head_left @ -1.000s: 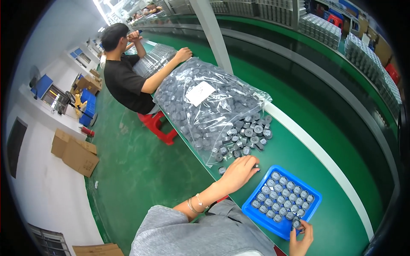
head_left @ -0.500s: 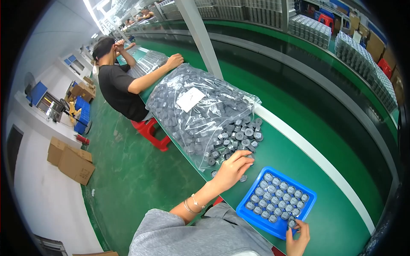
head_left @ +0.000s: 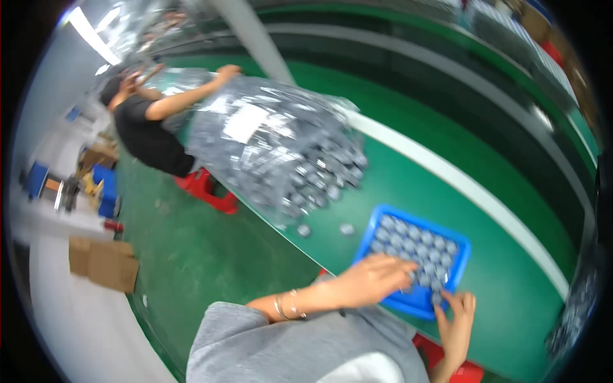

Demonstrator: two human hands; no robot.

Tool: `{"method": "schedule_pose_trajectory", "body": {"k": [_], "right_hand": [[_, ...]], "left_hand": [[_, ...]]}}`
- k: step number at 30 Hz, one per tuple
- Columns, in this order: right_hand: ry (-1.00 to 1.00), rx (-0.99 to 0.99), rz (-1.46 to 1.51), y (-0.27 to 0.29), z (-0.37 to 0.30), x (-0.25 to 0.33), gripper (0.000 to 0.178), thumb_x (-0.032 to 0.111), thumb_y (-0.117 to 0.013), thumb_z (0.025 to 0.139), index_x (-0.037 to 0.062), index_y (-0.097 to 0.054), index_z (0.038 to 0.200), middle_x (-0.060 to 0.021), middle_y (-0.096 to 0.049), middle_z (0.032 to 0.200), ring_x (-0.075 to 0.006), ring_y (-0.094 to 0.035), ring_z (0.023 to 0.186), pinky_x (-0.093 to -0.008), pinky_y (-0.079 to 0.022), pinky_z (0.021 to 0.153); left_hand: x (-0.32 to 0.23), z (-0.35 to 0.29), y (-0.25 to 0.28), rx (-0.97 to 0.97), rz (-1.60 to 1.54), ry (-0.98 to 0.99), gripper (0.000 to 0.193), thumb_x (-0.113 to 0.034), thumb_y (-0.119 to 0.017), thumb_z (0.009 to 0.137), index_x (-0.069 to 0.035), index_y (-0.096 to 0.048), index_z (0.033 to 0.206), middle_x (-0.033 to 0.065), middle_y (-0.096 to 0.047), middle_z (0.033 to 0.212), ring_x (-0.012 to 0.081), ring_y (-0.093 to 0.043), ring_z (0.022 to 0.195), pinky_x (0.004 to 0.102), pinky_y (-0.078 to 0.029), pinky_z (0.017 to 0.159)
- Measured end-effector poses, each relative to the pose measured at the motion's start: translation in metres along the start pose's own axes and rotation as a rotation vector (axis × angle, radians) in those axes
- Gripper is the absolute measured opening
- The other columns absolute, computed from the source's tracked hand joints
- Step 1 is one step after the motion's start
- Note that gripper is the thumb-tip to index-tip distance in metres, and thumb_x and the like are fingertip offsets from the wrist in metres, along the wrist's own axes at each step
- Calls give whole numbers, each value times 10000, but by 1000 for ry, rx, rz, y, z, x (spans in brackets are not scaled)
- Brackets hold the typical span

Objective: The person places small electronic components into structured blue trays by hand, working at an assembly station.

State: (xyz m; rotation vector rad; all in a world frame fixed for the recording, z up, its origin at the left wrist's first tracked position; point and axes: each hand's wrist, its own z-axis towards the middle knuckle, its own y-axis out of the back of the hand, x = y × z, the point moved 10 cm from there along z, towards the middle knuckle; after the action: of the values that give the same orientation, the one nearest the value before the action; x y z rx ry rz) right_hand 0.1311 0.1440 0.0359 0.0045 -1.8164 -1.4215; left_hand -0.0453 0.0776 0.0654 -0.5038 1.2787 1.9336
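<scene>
A blue tray [head_left: 465, 258] lies on the green table, holding rows of small round grey parts [head_left: 408, 244]. Over its near-left side is my left hand [head_left: 373, 279], blurred, with fingers bent together. Whatever those fingers hold, if anything, is hidden. At the tray's near edge, my right hand [head_left: 456, 313] pinches a round grey part [head_left: 437, 298] between thumb and fingertips. Beyond the tray to the left, a loose heap of the same parts [head_left: 329, 169] spills from a large clear plastic bag [head_left: 255, 150].
Two single parts, one of them a stray grey part [head_left: 347, 229], lie between heap and tray. A person in a black top [head_left: 150, 131] sits farther along the table by a red stool [head_left: 207, 191]. A white rail [head_left: 440, 172] borders the table's far side. Cardboard boxes [head_left: 105, 263] stand on the floor.
My left hand has moved from the heap rightward to over the tray. My right hand still pinches a part at the tray's near edge. The whole view has shifted and blurred.
</scene>
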Motion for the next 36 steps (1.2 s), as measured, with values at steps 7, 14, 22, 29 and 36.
{"method": "schedule_pose_trajectory", "body": {"k": [7, 14, 22, 29, 36], "right_hand": [[32, -40, 62, 13, 15, 4, 325, 33, -729, 674, 39, -653, 990, -103, -490, 826, -283, -483, 815, -370, -423, 719], [51, 31, -2, -14, 11, 10, 323, 52, -728, 669, 34, -655, 983, -116, -490, 835, -292, -487, 817, -387, -424, 729], [137, 120, -102, -11, 3, 16, 261, 137, -667, 805, 52, -638, 1050, -160, -545, 889, -353, -519, 888, -421, -435, 820], [96, 33, -63, -17, 4, 0, 367, -35, -718, 615, 4, -606, 962, -120, -462, 833, -288, -477, 810, -384, -413, 749], [97, 6, -35, -15, 0, 0, 357, -53, -711, 616, 8, -596, 948, -120, -471, 837, -284, -479, 790, -374, -412, 722]], "left_hand": [[-12, 12, -10, 23, 103, -23, 159, -71, -746, 692, -90, -651, 818, 65, -619, 1088, 255, -563, 1009, 369, -425, 810], [2, -5, -56, 51, -74, 16, 48, -153, -618, 734, -106, -612, 740, 61, -524, 913, 246, -483, 889, 392, -347, 734], [-19, -11, -76, 151, 251, -72, 87, -122, -606, 699, -83, -608, 776, 24, -490, 874, 197, -460, 910, 330, -337, 752], [-18, -2, -78, 165, 368, -54, 120, -117, -593, 702, -39, -629, 786, 53, -514, 913, 199, -463, 941, 333, -348, 771], [-19, 0, -80, 160, 374, -71, 150, -143, -634, 689, -28, -636, 785, 71, -499, 928, 211, -457, 943, 341, -344, 758]]}}
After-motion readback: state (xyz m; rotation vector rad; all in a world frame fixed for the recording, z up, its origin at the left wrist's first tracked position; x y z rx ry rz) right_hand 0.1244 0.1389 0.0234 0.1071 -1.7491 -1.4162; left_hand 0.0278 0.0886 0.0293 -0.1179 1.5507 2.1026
